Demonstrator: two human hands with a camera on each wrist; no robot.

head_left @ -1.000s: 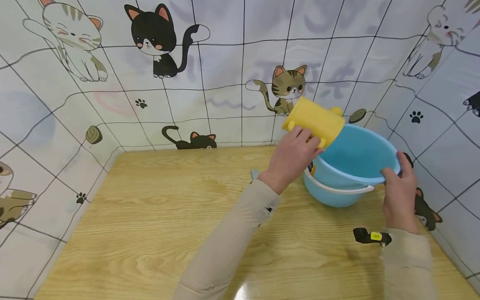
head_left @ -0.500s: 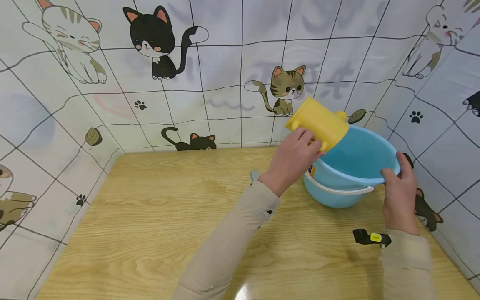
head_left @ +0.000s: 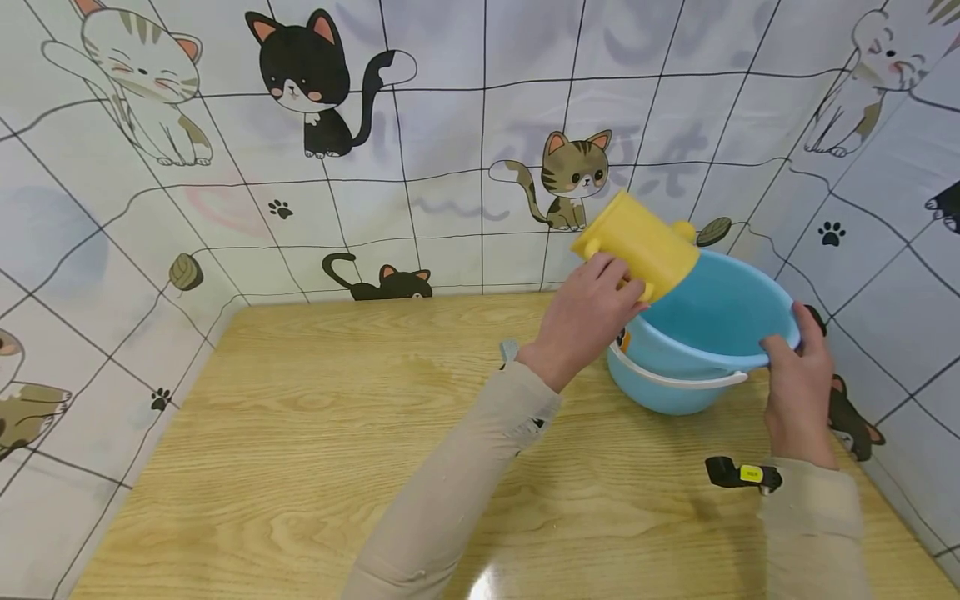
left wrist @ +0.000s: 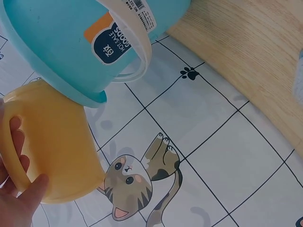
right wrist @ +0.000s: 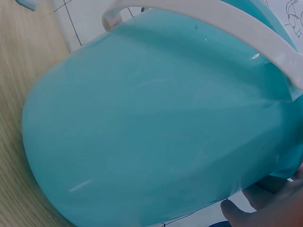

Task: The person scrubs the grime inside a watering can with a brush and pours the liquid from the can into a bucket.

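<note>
My left hand grips the side handle of a yellow jug. In the head view the jug lies tilted at the left rim of a light blue bucket, its lower right end over the bucket's opening. The left wrist view shows thumb and fingers round the handle of the jug, close to the bucket's rim. My right hand grips the bucket's right rim, thumb on the near side. The bucket stands tilted on the table, its white handle hanging down in front. Its contents cannot be seen.
A wooden table fills the lower view. Cat-printed sheeting stands along its back and sides, close to the bucket on the right. A small pale blue thing shows behind the left wrist, mostly hidden.
Over the first half second the yellow jug and left hand shifted slightly right over the bucket. Since then they have hardly moved. The right hand and bucket stay in place.
</note>
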